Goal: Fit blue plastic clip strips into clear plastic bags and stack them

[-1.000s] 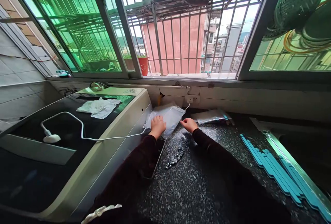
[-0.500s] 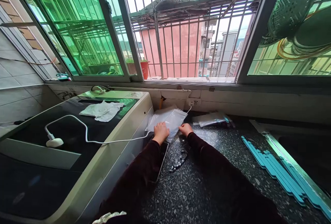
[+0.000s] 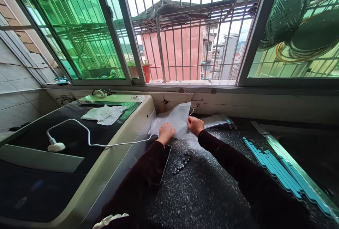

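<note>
A clear plastic bag [image 3: 175, 119] is held up off the dark speckled counter [image 3: 201, 193], near the wall below the window. My left hand [image 3: 166, 132] is closed on its lower left edge. My right hand [image 3: 195, 126] is closed on its right edge and lifts that side. A string of dark and pale beads [image 3: 181, 163] lies on the counter just in front of my hands. A dark phone [image 3: 163, 158] lies under my left forearm.
A washing machine [image 3: 79, 151] with a white cable [image 3: 87, 135] and a crumpled white cloth [image 3: 104, 113] stands at the left. More clear bags [image 3: 218, 120] lie by the wall. Blue strips [image 3: 278, 169] lie at the right beside a sink edge [image 3: 296, 165].
The bag lay flat under my hands before; now both hands grip its edges and its right side has risen off the counter. The view has shifted slightly.
</note>
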The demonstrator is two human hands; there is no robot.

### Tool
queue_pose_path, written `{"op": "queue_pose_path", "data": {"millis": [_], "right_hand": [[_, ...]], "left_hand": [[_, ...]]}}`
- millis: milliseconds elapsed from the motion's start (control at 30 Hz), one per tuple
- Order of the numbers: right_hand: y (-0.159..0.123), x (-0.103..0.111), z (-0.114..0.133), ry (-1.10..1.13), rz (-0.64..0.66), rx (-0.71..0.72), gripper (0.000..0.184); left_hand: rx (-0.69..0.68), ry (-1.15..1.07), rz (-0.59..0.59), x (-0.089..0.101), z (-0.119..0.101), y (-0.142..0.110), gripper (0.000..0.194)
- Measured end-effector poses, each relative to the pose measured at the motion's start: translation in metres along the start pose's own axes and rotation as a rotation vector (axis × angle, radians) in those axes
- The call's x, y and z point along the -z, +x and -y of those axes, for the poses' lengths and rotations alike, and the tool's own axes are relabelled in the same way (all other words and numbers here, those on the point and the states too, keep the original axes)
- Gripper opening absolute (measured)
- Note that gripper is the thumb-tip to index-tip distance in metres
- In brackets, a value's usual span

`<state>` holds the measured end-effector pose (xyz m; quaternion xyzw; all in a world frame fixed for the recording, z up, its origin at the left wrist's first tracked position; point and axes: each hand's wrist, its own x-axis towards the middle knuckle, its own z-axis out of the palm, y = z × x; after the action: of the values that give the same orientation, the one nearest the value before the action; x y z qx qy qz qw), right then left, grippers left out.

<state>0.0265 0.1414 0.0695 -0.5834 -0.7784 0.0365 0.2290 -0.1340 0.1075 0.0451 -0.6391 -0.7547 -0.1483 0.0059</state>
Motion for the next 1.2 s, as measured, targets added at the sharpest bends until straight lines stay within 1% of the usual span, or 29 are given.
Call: {"op": "queue_pose_path", "data": {"millis": [100,167,267,333,433,533,633,767,833,900,967,1067,1133,1200], "right_hand": [[-0.001,0.026,-0.014,-0.030,-0.061,0.006,0.026],[-0.001,0.042,-0.025,-0.046,-0.087,-0.008,0.026],[-0.001,0.054,-0.042,-0.068,-0.088,-0.056,0.024],[-0.002,0.053,-0.051,-0.082,-0.069,-0.093,0.024],[-0.006,0.039,-0.060,-0.113,-0.038,-0.127,0.025],[-0.011,0.023,-0.065,-0.163,-0.020,-0.126,0.026],[-0.015,0.015,-0.069,-0.217,-0.017,-0.095,0.025],[-0.014,0.016,-0.071,-0.260,-0.051,-0.027,0.026],[-0.014,0.021,-0.070,-0.267,-0.087,0.003,0.028],[-0.016,0.030,-0.069,-0.269,-0.132,0.033,0.031],[-0.019,0.042,-0.069,-0.267,-0.173,0.066,0.035],[-0.028,0.067,-0.072,-0.267,-0.242,0.133,0.039],[-0.035,0.085,-0.076,-0.274,-0.361,0.241,0.039],[-0.045,0.104,-0.080,-0.284,-0.457,0.341,0.036]], "left_hand": [[-0.037,-0.033,-0.029,0.005,-0.010,-0.001,0.039],[-0.075,-0.072,-0.070,0.009,-0.017,-0.004,0.041],[-0.132,-0.130,-0.119,0.012,-0.028,-0.009,0.042],[-0.163,-0.147,-0.112,0.011,-0.036,-0.014,0.042],[-0.208,-0.157,-0.079,0.004,-0.045,-0.023,0.041],[-0.241,-0.148,-0.044,-0.004,-0.048,-0.031,0.042],[-0.262,-0.128,-0.008,-0.010,-0.048,-0.036,0.039],[-0.354,-0.112,0.035,-0.019,-0.050,-0.046,0.038],[-0.389,-0.122,0.042,-0.024,-0.052,-0.051,0.040],[-0.389,-0.159,0.023,-0.024,-0.053,-0.052,0.042],[-0.359,-0.221,-0.027,-0.018,-0.053,-0.047,0.043],[-0.278,-0.351,-0.155,0.002,-0.051,-0.034,0.045],[-0.228,-0.478,-0.199,0.018,-0.051,-0.024,0.049],[-0.178,-0.632,-0.215,0.033,-0.054,-0.017,0.052]]}}
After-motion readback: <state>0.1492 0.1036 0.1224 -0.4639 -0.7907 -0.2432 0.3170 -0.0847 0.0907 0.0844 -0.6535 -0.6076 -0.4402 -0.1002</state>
